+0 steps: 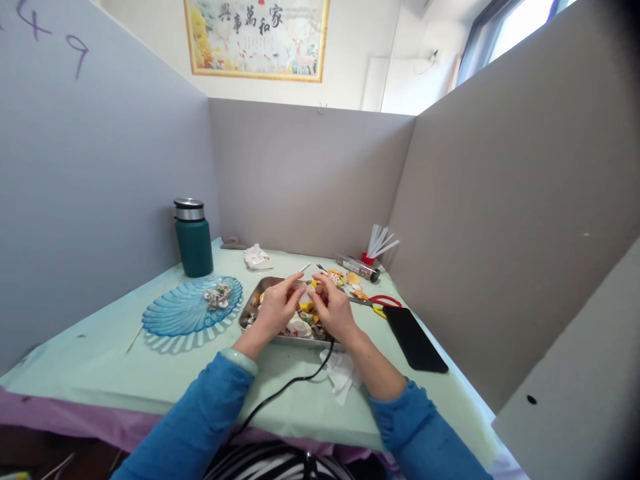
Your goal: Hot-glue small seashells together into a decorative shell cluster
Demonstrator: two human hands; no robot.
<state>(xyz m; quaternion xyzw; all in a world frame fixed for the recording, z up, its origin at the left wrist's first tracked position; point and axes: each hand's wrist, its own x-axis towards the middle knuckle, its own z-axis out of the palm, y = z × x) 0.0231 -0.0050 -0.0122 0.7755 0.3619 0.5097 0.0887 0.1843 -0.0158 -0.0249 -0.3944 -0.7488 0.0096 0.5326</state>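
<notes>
Above a metal tray (295, 341), my left hand (274, 307) and my right hand (337, 311) face each other with fingertips almost meeting. Thumb and fingers are bent into a pinch on both hands. A small whitish piece (307, 293) shows between the fingertips; its kind is too small and hidden to tell. Shells and yellow bits fill the tray, among them a pale, larger shell (299, 327). Part of the tray lies hidden behind my hands. A black cable (290, 385) runs from near my right wrist toward the table's front edge.
To the left, a blue scalloped glass plate (170, 313) bears small shells (217, 297), with a green bottle (194, 247) behind it. On the right are scissors (387, 302), a phone (416, 339), and a red cup (369, 259) of translucent sticks. Crumpled tissue (343, 375) lies in front. Grey partitions enclose the table.
</notes>
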